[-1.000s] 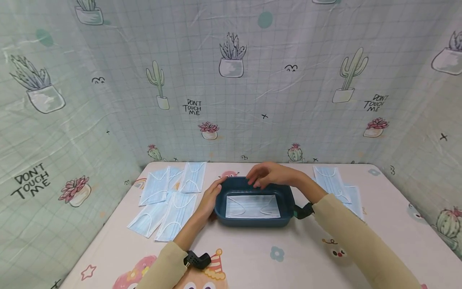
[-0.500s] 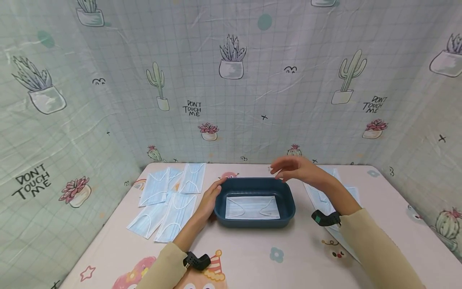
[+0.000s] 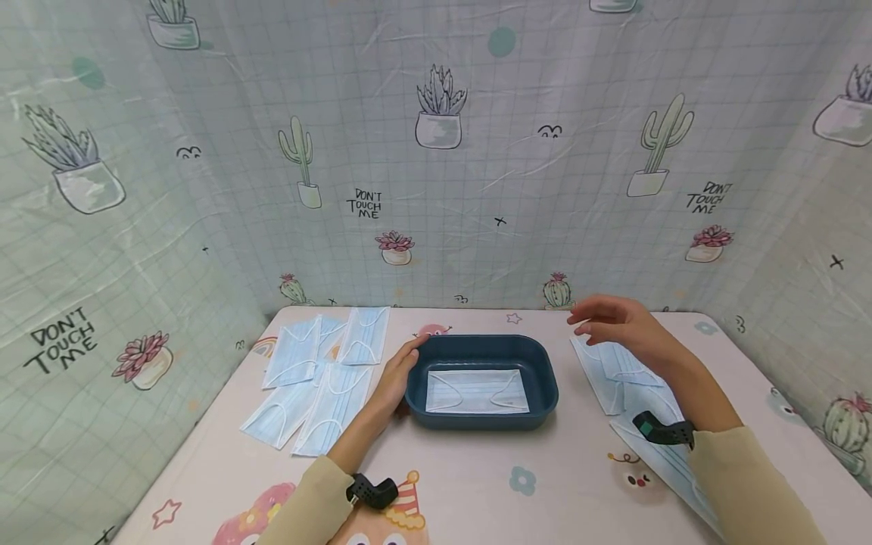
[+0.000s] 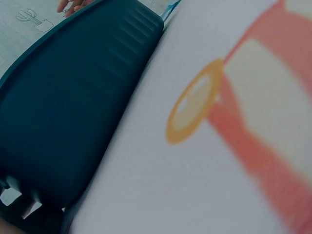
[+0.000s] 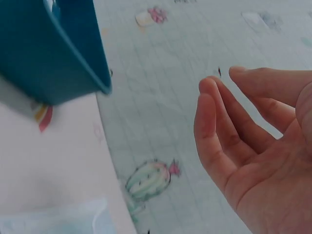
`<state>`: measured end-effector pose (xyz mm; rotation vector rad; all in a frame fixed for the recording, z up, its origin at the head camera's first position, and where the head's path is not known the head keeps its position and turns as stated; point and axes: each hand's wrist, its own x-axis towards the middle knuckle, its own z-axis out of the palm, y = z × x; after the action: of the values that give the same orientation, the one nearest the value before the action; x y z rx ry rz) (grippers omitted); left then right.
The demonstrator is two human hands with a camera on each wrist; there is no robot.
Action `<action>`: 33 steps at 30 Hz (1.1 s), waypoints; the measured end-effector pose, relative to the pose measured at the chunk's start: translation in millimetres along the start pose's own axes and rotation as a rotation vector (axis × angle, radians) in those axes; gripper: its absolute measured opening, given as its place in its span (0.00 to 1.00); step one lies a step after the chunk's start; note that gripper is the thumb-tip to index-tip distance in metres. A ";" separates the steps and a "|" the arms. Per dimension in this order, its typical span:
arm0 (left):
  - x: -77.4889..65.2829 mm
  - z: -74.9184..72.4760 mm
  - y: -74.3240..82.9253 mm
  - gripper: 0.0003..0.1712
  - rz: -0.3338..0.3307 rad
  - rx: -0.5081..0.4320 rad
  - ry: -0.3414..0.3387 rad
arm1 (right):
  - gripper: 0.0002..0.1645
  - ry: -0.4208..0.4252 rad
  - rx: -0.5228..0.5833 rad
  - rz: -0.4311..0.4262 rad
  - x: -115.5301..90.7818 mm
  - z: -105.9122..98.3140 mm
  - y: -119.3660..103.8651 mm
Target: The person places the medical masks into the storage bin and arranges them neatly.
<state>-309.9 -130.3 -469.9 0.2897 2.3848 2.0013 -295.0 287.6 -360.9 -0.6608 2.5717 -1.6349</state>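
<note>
A dark blue plastic basket (image 3: 481, 421) stands in the middle of the table, with one light blue face mask (image 3: 477, 391) lying flat inside, ear loops on top. My left hand (image 3: 397, 376) holds the basket's left end, its fingertips at the rim; in the left wrist view the basket's ribbed long wall (image 4: 97, 83) fills the left side. To the right of the basket, my right hand (image 3: 623, 325) hangs in the air with loosely bent fingers and nothing between them. Several face masks (image 3: 613, 371) lie beneath it, partly hidden by the hand and forearm.
On the left part of the table several more face masks (image 3: 341, 401) lie spread and overlapping. A printed pink tablecloth (image 3: 470, 484) covers the table. Behind it hangs a cactus-patterned curtain (image 3: 504, 166), which continues along both sides.
My right hand has moved from above the basket to the right, over the right-hand masks. Those masks have shifted and spread toward the front edge. My left hand has stayed on the basket.
</note>
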 end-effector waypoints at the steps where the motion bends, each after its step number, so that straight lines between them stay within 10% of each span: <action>1: 0.0 0.1 0.1 0.25 -0.002 0.002 0.000 | 0.19 0.014 -0.006 0.006 -3.0 -3.2 3.9; 22: -0.4 -0.7 1.4 0.25 -0.021 0.030 0.006 | 0.19 0.266 -0.037 0.065 -39.9 -37.5 68.5; 33: -1.7 -1.2 1.8 0.26 -0.016 0.005 -0.013 | 0.36 0.307 -0.171 0.315 -45.9 -39.6 90.2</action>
<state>-308.1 -131.4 -468.0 0.2823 2.3777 1.9804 -293.3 370.8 -430.8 0.0049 2.8600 -1.5275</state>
